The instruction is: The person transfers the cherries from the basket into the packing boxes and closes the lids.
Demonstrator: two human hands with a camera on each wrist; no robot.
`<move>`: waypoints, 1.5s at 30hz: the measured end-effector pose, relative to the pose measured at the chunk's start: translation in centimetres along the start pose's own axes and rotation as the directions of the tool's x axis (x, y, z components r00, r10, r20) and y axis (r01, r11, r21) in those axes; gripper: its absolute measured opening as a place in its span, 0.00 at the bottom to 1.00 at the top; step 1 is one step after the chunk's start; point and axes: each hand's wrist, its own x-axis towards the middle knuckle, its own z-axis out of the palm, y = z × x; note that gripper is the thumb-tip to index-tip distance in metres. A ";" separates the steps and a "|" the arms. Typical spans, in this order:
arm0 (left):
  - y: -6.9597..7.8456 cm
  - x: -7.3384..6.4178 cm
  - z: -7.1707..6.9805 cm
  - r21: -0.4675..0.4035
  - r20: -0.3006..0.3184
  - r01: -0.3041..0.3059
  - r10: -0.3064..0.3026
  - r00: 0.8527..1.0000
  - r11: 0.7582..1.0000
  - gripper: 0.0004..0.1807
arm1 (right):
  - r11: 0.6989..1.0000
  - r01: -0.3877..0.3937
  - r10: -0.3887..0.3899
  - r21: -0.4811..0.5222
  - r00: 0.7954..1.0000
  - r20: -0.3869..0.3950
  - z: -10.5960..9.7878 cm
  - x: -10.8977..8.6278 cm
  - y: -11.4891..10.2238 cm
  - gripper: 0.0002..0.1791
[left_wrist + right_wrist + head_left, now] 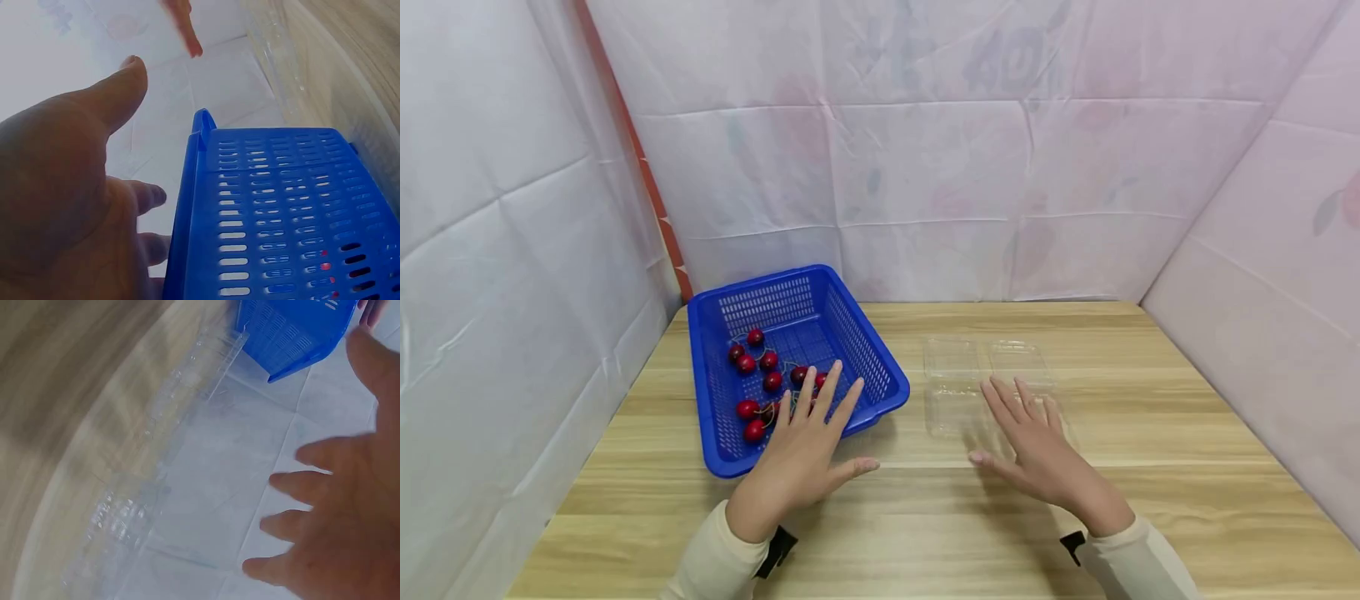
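Left hand (803, 457) hovers, splayed, by slotted blue basket (867, 354) of glossy red cherries (772, 382); right hand (1042, 452), likewise splayed, by clear containers (951, 408).

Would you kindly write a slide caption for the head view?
Left hand spread beside a blue basket of cherries, right hand near clear plastic containers on a wooden table.

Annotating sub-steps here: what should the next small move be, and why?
Probably reach the left hand into the blue basket and pinch one cherry: that hand is empty, its fingers spread by the basket's near rim with cherries just beyond, while no fruit shows in the clear plastic containers near the right hand.
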 end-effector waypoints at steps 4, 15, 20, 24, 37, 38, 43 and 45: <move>-0.3 0.2 -0.2 -0.003 -0.073 -0.016 0.016 0.997 1.000 0.47 | 0.996 0.069 -0.054 0.055 0.968 -0.244 -0.2 0.9 0.4 0.35; -1.9 -0.4 -0.7 -0.003 -0.136 -0.016 0.016 0.991 1.000 0.31 | 0.987 0.162 -0.153 0.023 0.964 -0.216 -1.1 3.5 4.3 0.35; -2.2 -0.5 0.4 -0.028 -0.122 -0.046 0.043 0.992 0.999 0.25 | 0.992 0.123 -0.123 0.016 0.992 -0.025 -0.8 4.3 5.9 0.43; -2.3 -0.8 1.0 -0.033 -0.139 -0.053 0.047 0.989 0.998 0.22 | 0.994 0.107 -0.106 -0.002 0.992 0.072 -0.3 4.7 6.5 0.46; -2.4 -0.9 0.6 -0.122 -0.059 -0.022 0.015 0.998 0.992 0.22 | 0.999 0.045 -0.044 0.000 0.974 0.221 0.7 5.4 7.8 0.53; -2.4 -0.9 0.6 -0.120 -0.056 -0.022 0.016 0.998 0.993 0.22 | 0.999 0.053 -0.050 -0.010 0.975 0.219 0.7 5.4 7.9 0.53; -2.5 -0.9 0.5 -0.109 -0.049 -0.020 0.015 0.999 0.994 0.22 | 0.994 0.095 -0.082 -0.055 0.975 0.205 1.2 5.6 7.8 0.53; -2.5 -0.9 0.5 -0.101 -0.048 -0.023 0.018 0.999 0.995 0.23 | 0.994 0.094 -0.080 -0.056 0.975 0.207 1.4 5.6 7.8 0.53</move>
